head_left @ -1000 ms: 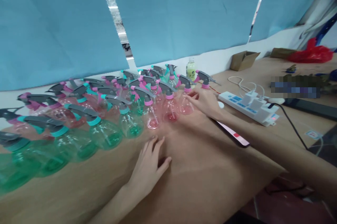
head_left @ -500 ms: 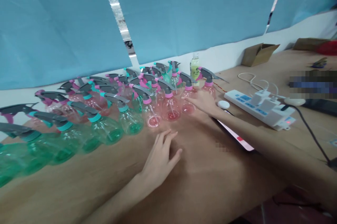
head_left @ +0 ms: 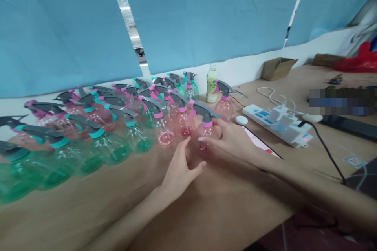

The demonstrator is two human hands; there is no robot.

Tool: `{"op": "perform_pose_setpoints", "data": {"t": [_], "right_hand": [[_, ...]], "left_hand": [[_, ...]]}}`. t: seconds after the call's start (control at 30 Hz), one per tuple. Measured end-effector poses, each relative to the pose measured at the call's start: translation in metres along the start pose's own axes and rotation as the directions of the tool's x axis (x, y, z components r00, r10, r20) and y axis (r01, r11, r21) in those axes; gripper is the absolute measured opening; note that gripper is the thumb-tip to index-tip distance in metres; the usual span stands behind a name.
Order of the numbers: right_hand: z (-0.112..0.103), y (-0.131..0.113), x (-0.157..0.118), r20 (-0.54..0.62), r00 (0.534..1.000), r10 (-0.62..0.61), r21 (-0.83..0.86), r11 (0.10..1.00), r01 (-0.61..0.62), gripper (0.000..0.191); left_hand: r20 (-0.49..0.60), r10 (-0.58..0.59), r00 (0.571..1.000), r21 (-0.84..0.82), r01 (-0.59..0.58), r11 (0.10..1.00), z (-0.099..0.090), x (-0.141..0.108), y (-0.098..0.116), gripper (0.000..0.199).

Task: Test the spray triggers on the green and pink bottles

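Note:
My right hand [head_left: 231, 139] is wrapped round a pink spray bottle [head_left: 205, 135] with a grey trigger head and pink collar, held upright near the front of the group. To its left, my left hand [head_left: 179, 172] is open over the tabletop, thumb and fingers apart, fingertips close to that bottle. Another pink spray bottle [head_left: 184, 119] stands just behind my left fingertips. Green spray bottles [head_left: 141, 139] with teal collars line the front left, and more pink and green ones crowd behind them. A single pink spray bottle [head_left: 225, 105] stands beyond my right hand.
A labelled drink bottle [head_left: 211, 86] stands by the wall. On the right are a round white object [head_left: 241, 120], a phone [head_left: 262, 143], a power strip [head_left: 272, 123] with plugs and cables, a cardboard box [head_left: 278, 68] and a red bag [head_left: 361, 60].
My right hand has drawn the pink spray bottle out of the row, nearer to me and my left hand. My left hand stays open in nearly the same place. The view has shifted slightly.

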State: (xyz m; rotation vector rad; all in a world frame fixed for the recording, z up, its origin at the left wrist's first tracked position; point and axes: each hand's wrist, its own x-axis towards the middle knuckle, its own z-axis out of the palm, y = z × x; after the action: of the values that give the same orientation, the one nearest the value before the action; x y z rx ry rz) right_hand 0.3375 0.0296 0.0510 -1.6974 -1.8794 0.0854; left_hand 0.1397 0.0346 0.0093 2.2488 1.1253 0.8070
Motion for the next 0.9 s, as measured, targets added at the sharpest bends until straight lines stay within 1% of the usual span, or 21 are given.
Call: {"op": "perform_pose_setpoints", "data": {"t": [0.1, 0.2, 0.3, 0.37, 0.43, 0.5, 0.53, 0.6, 0.7, 0.8, 0.9], "right_hand": [[-0.003, -0.018, -0.016, 0.03, 0.997, -0.077, 0.082, 0.994, 0.075, 0.057], [-0.003, -0.035, -0.025, 0.115, 0.982, -0.15, 0.116, 0.984, 0.136, 0.051], [-0.005, -0.051, -0.026, 0.162, 0.964, -0.212, 0.157, 0.97, 0.187, 0.055], [-0.008, -0.061, -0.023, 0.185, 0.945, -0.271, 0.225, 0.947, 0.228, 0.058], [-0.009, -0.071, -0.019, 0.233, 0.906, -0.354, 0.362, 0.896, 0.257, 0.056], [-0.007, -0.08, -0.014, 0.266, 0.864, -0.428, 0.527, 0.815, 0.242, 0.059], [-0.005, -0.085, -0.013, 0.261, 0.853, -0.452, 0.596, 0.771, 0.226, 0.062], [0.002, -0.093, -0.011, 0.23, 0.853, -0.469, 0.686, 0.7, 0.2, 0.065], [0.015, -0.102, -0.011, 0.164, 0.867, -0.47, 0.742, 0.638, 0.206, 0.053], [0.025, -0.108, -0.011, 0.125, 0.89, -0.438, 0.767, 0.612, 0.193, 0.048], [0.032, -0.11, -0.011, 0.114, 0.907, -0.404, 0.786, 0.596, 0.167, 0.044]], "left_hand": [[0.02, 0.008, 1.0, -0.038, -0.007, 0.999, -0.005, -0.006, 0.002, 0.079], [0.029, 0.002, 1.0, -0.091, 0.0, 0.996, -0.014, -0.019, 0.004, 0.079], [0.032, -0.027, 0.999, -0.138, 0.031, 0.99, -0.026, -0.037, 0.002, 0.079], [0.046, -0.058, 0.997, -0.173, 0.065, 0.983, -0.035, -0.049, -0.001, 0.079], [0.066, -0.086, 0.994, -0.201, 0.098, 0.975, -0.044, -0.059, -0.005, 0.075], [0.083, -0.086, 0.993, -0.192, 0.101, 0.976, -0.051, -0.066, -0.008, 0.071], [0.089, -0.074, 0.993, -0.177, 0.089, 0.98, -0.054, -0.068, -0.01, 0.069], [0.099, -0.038, 0.994, -0.148, 0.052, 0.988, -0.059, -0.071, -0.012, 0.068], [0.103, 0.02, 0.994, -0.117, -0.008, 0.993, -0.064, -0.073, -0.015, 0.067], [0.112, 0.06, 0.992, -0.078, -0.051, 0.996, -0.067, -0.075, -0.016, 0.065], [0.161, 0.075, 0.984, -0.035, -0.07, 0.997, -0.07, -0.078, -0.021, 0.067]]}}
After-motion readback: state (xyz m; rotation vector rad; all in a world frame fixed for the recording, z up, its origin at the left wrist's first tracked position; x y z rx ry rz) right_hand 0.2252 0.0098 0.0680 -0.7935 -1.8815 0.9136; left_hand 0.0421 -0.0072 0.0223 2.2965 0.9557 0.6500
